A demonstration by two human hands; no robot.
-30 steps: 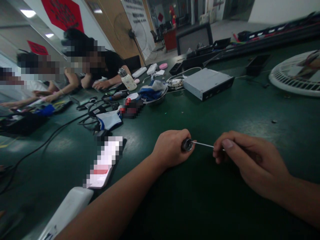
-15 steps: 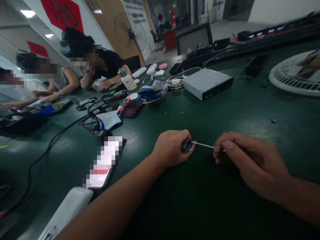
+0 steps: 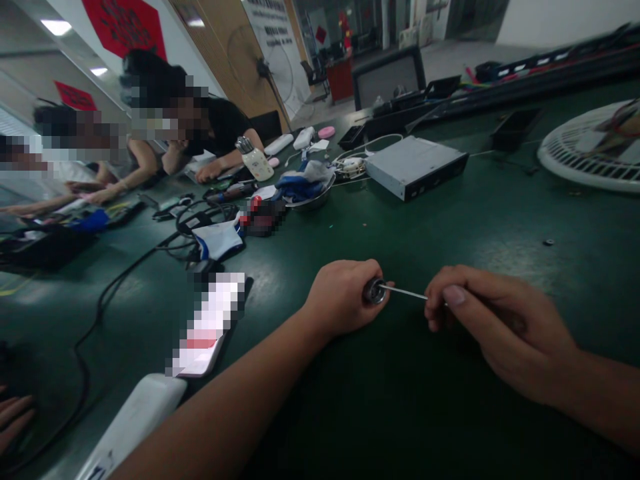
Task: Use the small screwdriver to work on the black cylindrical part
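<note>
My left hand (image 3: 345, 297) is closed around a small dark cylinder (image 3: 375, 291) whose round, metal-rimmed end points to the right. Most of its body is hidden in the fist. My right hand (image 3: 500, 327) pinches a thin metal rod (image 3: 405, 291) between thumb and fingers. The rod's far tip meets the cylinder's round end; whether it goes inside I cannot tell. The rod's other end disappears into my right palm. Both hands are low over the dark green tabletop (image 3: 450, 227).
A lit phone (image 3: 213, 327) and a white oblong object (image 3: 140, 420) lie left of my left forearm. Beyond are a metal bowl (image 3: 313, 200) with blue cloth, a grey disc drive (image 3: 415, 167) and a white fan grille (image 3: 575, 150). Another person's fingers (image 3: 15, 420) show lower left.
My right hand and the rod have shifted very slightly, the rod tilting a little. At the lower left, another person's fingers have come further into view and the black cable has moved.
</note>
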